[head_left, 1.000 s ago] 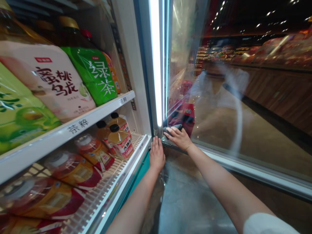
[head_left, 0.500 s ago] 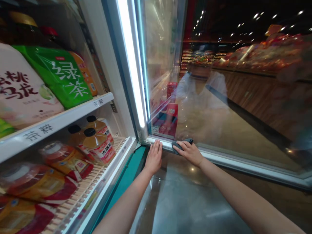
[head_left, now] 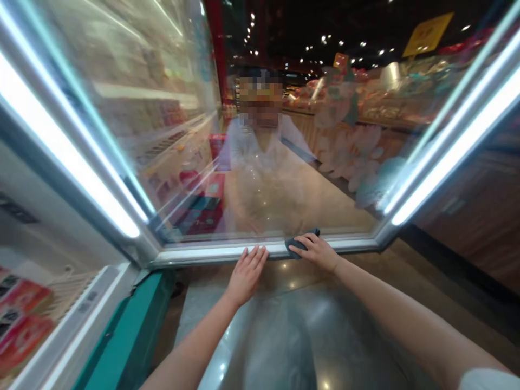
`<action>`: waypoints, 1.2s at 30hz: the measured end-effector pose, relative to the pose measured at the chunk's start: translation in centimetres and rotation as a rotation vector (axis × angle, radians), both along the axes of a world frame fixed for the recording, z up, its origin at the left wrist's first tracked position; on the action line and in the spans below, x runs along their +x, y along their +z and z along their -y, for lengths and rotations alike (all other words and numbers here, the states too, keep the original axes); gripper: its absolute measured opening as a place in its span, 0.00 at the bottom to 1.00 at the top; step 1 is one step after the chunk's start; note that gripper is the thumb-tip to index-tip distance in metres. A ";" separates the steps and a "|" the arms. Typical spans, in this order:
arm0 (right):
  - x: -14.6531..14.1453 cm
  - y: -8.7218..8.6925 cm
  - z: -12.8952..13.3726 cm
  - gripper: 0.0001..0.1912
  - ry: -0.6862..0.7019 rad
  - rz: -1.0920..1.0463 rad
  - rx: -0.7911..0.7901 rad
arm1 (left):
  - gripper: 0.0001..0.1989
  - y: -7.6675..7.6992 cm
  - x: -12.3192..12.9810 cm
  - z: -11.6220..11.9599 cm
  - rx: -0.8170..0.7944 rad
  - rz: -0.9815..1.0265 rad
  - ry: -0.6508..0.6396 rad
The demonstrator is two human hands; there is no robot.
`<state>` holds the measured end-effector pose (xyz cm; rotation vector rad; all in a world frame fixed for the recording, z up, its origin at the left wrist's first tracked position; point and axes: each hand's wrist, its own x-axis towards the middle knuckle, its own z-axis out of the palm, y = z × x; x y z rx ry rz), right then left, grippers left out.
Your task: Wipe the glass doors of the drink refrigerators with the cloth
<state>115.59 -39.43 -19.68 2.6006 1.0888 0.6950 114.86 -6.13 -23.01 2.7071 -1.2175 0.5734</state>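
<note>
Resting its straightened fingers on the lower frame (head_left: 211, 253) of one glass door (head_left: 353, 219), the left hand (head_left: 246, 277) is unclenched and grasps nothing. To its right, the right hand (head_left: 319, 252) has its fingers bent over one dark cloth (head_left: 296, 248), holding it against the same frame. One teal ledge (head_left: 130, 327) lies near left, beside red-labelled goods (head_left: 24, 325), too blurred to count; one yellow sign (head_left: 428, 35) shows far right.

Supermarket cooler and aisle on my feed.
At lower left I see red-labelled bottles (head_left: 26, 311), cut off by the edge, on a slatted shelf (head_left: 71, 298) beside a teal sill (head_left: 136, 325); upper right, a yellow sign (head_left: 428, 35) and ceiling lights (head_left: 324, 39).
</note>
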 end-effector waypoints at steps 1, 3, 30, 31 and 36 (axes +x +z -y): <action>-0.4 0.3 1.3 0.30 -0.048 -0.031 -0.008 | 0.41 -0.1 0.3 1.5 -0.006 0.005 -0.049; -1.3 1.0 3.8 0.31 -0.162 -0.090 -0.013 | 0.41 -0.3 0.8 4.4 -0.022 0.008 -0.132; -7.9 5.8 20.4 0.28 -0.770 0.060 0.253 | 0.39 2.5 1.1 21.5 0.211 -0.154 -0.142; -7.8 6.5 20.9 0.28 -0.723 0.115 0.299 | 0.40 2.6 0.9 22.6 0.220 -0.162 -0.136; -6.9 9.9 22.6 0.27 -0.598 0.243 0.581 | 0.39 3.3 -0.3 27.5 0.203 -0.191 -0.107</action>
